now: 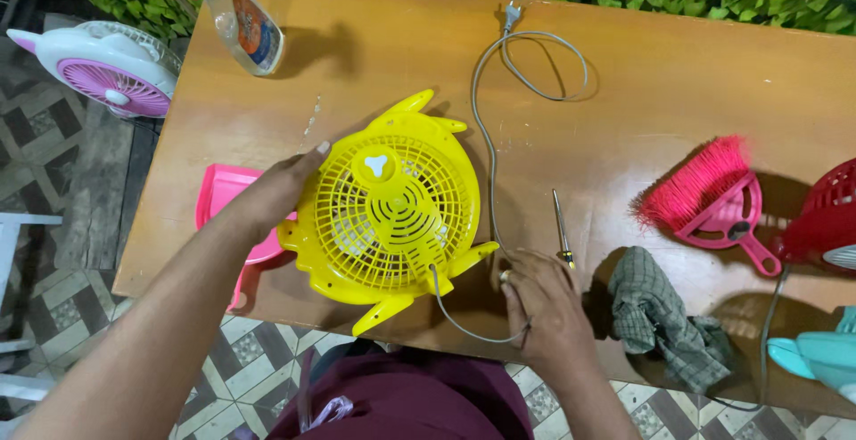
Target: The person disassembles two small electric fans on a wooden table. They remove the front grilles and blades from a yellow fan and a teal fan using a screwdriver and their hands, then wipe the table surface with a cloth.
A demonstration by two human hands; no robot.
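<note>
On table [624, 92], 1 yellow fan [388, 204] (2 hands [276, 192])

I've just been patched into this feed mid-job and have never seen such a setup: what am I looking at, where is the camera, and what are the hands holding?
There is no machine here. One camera on a person's head looks down at their two bare hands over a wooden table. The left hand grips the edge of a small yellow fan lying on the table. The right hand rests on the table, touching the fan's grey cord, which runs up to a plug near the far edge. Beside that hand lie a screwdriver and a crumpled checked cloth. Also there: a pink brush with dustpan, a spray bottle and a pink tray.
</note>
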